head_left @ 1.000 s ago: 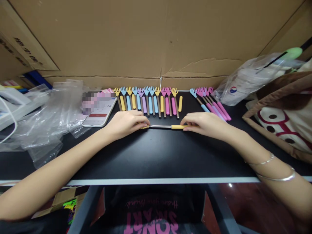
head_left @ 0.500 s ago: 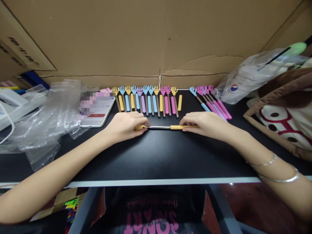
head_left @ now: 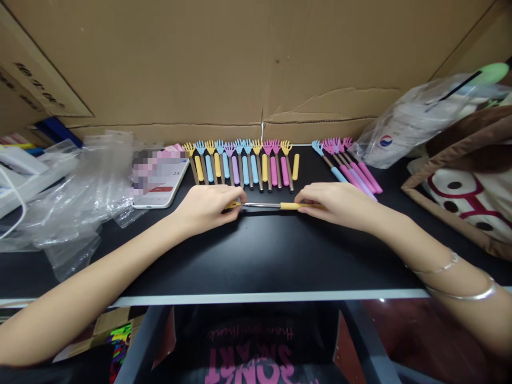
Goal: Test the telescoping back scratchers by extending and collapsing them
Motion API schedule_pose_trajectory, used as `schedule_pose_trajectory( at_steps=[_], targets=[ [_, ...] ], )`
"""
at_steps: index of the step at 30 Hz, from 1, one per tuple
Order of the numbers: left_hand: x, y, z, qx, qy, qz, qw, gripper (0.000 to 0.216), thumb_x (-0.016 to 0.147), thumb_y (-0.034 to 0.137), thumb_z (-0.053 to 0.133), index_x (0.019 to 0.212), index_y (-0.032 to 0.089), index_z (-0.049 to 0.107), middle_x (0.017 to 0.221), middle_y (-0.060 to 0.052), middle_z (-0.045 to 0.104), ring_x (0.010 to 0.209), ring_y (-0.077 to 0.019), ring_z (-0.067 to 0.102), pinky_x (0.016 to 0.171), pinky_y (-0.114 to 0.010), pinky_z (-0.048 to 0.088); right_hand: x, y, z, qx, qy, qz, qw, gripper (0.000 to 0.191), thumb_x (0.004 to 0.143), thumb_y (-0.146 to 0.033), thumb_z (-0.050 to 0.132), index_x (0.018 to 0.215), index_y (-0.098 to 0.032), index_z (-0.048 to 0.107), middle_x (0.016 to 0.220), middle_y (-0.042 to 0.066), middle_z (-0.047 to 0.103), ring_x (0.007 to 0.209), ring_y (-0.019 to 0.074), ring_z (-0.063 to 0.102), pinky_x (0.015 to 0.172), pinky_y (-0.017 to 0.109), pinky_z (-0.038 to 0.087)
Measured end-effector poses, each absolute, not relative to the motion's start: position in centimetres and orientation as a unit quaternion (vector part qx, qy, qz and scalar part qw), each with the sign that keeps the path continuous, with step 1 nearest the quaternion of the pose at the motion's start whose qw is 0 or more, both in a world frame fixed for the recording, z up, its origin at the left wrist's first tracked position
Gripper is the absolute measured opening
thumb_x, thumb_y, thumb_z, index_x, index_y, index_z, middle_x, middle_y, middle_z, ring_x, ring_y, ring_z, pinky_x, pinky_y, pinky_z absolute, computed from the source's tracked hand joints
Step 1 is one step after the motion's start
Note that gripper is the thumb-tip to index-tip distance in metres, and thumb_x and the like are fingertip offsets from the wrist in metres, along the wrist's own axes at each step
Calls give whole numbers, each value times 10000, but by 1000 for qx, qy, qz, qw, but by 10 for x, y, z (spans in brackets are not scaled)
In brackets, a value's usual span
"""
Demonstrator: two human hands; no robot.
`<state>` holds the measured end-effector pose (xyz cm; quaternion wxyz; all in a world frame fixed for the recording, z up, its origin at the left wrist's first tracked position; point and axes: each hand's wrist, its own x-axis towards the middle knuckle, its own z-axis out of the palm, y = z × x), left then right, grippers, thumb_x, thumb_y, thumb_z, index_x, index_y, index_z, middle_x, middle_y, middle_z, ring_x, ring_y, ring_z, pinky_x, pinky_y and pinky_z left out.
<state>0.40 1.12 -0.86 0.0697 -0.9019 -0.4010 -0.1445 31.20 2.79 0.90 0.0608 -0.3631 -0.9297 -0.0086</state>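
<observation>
Between my two hands a yellow back scratcher (head_left: 262,205) lies level, its metal rod bare in the middle. My left hand (head_left: 210,208) pinches its yellow claw head, which the fingers partly cover. Its yellow handle sleeve is gripped by my right hand (head_left: 334,202), with the sleeve's end hidden in the fingers. Just behind stands a row of claw-headed rods (head_left: 240,160) in yellow, blue, purple and pink, each with a loose coloured handle (head_left: 273,170) beside it. To the right rests a group of back scratchers (head_left: 352,170) with handles on their rods.
Clear plastic bags (head_left: 96,176) and a phone (head_left: 160,197) lie at left. A bagged cup (head_left: 396,136) and a brown-edged cloth bag (head_left: 460,192) stand at right. Cardboard (head_left: 200,64) walls the back of the black table (head_left: 256,261).
The back scratcher is tilted slightly differently and sits a little higher in view. Both hands keep their hold with hardly any shift.
</observation>
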Motion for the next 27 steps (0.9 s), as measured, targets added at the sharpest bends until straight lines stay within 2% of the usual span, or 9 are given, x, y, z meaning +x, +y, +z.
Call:
schedule_pose_trajectory(
  at_steps=[5, 16, 27],
  targets=[
    [3, 11, -11, -905, -390, -150, 81, 177, 938, 337, 472, 974, 232, 610, 951, 33, 736, 813, -139, 697, 563, -228, 378, 312, 26, 9, -362, -931, -4, 58, 193, 919, -342, 506, 946, -208, 642, 880, 20, 685, 736, 133, 612, 615, 238, 378],
    [5, 11, -10, -906, -381, -155, 97, 206, 954, 357, 476, 986, 235, 639, 945, 4, 742, 824, -141, 691, 545, -218, 358, 309, 25, 8, -348, -935, 9, 64, 211, 927, -348, 488, 937, -205, 643, 882, 32, 684, 752, 141, 616, 632, 245, 386],
    [3, 11, -9, -899, -406, -155, 59, 231, 960, 383, 454, 989, 238, 632, 949, 12, 740, 805, -139, 685, 573, -216, 389, 306, 27, 5, -341, -930, 77, 116, 222, 940, -342, 477, 929, -177, 625, 855, 54, 677, 733, 143, 603, 667, 247, 411]
  ],
)
